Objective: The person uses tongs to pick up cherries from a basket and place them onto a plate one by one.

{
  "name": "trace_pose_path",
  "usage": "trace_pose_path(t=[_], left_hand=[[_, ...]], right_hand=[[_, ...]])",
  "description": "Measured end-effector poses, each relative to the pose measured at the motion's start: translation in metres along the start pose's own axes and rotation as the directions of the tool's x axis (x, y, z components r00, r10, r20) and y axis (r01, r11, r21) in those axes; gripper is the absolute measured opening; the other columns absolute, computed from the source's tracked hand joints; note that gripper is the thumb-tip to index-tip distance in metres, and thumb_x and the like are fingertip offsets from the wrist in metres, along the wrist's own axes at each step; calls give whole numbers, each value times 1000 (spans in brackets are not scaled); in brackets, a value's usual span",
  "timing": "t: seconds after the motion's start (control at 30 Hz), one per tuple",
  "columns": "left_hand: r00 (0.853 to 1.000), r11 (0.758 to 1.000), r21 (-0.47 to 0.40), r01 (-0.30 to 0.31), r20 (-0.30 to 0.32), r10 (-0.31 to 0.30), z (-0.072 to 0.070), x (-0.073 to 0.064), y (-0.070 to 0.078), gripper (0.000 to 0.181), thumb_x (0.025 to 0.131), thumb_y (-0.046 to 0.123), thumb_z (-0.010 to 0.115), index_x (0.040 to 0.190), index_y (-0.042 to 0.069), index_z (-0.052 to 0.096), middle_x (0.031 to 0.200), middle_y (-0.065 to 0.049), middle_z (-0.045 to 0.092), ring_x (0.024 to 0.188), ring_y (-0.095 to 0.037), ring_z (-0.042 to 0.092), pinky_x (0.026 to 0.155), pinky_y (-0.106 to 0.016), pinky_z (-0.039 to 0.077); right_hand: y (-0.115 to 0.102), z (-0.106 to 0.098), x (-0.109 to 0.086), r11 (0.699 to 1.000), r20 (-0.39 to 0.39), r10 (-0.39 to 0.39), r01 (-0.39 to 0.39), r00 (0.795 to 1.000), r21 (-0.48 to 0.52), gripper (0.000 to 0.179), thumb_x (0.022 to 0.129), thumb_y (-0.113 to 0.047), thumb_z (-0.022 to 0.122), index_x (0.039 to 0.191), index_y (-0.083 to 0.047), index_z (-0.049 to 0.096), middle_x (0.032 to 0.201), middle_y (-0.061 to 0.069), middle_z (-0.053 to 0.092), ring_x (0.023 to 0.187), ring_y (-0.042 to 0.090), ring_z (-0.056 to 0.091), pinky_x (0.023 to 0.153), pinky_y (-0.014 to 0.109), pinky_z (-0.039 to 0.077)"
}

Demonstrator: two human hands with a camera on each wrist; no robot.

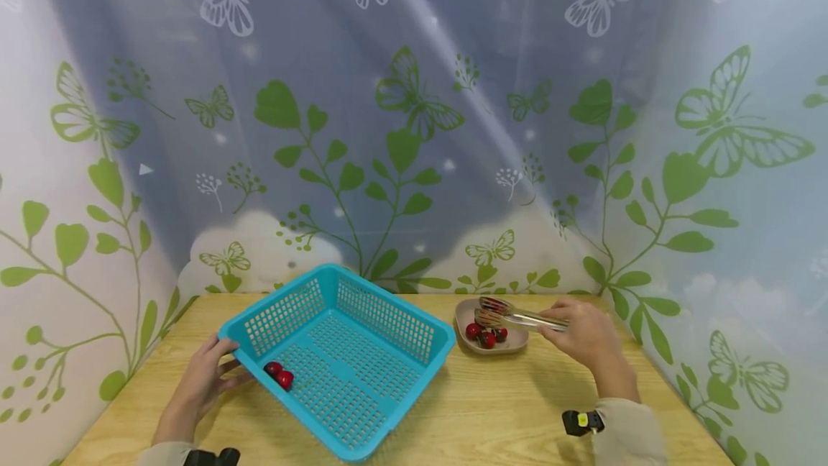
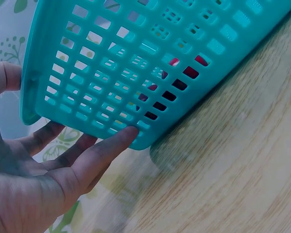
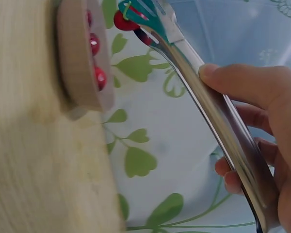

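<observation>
My left hand [image 1: 199, 380] holds the left corner of a blue plastic basket [image 1: 352, 444]; in the left wrist view one finger lies at the rim and others touch the perforated side [image 2: 116, 77]. Two red cherries [image 1: 278, 375] lie inside the basket near that corner. My right hand [image 1: 585, 331] grips metal tongs [image 1: 530, 319], their slotted heads above a small beige dish [image 1: 485, 349]. Between the tong heads a red cherry [image 3: 123, 20] shows in the right wrist view, clear of the dish. More cherries [image 1: 486, 339] lie in the dish.
Basket and dish stand on a light wooden table [image 1: 479, 408], the dish near its back edge, right of the basket. A curtain [image 1: 414, 164] printed with leaves and butterflies hangs behind the table and along both sides.
</observation>
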State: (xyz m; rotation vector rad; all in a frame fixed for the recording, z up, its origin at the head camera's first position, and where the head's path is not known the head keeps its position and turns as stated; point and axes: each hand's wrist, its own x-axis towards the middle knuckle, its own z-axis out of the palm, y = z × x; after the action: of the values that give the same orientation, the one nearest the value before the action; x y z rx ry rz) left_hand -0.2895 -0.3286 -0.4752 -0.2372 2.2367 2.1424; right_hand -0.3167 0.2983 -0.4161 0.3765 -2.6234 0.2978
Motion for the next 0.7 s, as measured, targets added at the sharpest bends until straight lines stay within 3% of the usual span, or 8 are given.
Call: trace_pose_path(t=[0.33, 0.7], left_hand=[[1000, 1000, 4, 0, -1, 0, 0, 0, 0, 65, 108, 24, 35, 164, 5, 10, 157, -27, 22, 146, -56, 31, 98, -42, 63], [1000, 1000, 6, -12, -15, 12, 0, 0, 0, 63, 108, 23, 36, 163, 4, 14, 152, -24, 28, 139, -48, 43, 95, -40, 65]], right_hand=[[9, 22, 1, 995, 60, 84, -81, 995, -56, 26, 86, -36, 80, 106, -20, 83, 104, 4, 74, 82, 27, 71, 47, 34, 47], [9, 31, 4, 996, 57, 71, -68, 996, -56, 26, 84, -36, 81, 103, -18, 83, 100, 3, 76, 83, 30, 71, 50, 35, 51]])
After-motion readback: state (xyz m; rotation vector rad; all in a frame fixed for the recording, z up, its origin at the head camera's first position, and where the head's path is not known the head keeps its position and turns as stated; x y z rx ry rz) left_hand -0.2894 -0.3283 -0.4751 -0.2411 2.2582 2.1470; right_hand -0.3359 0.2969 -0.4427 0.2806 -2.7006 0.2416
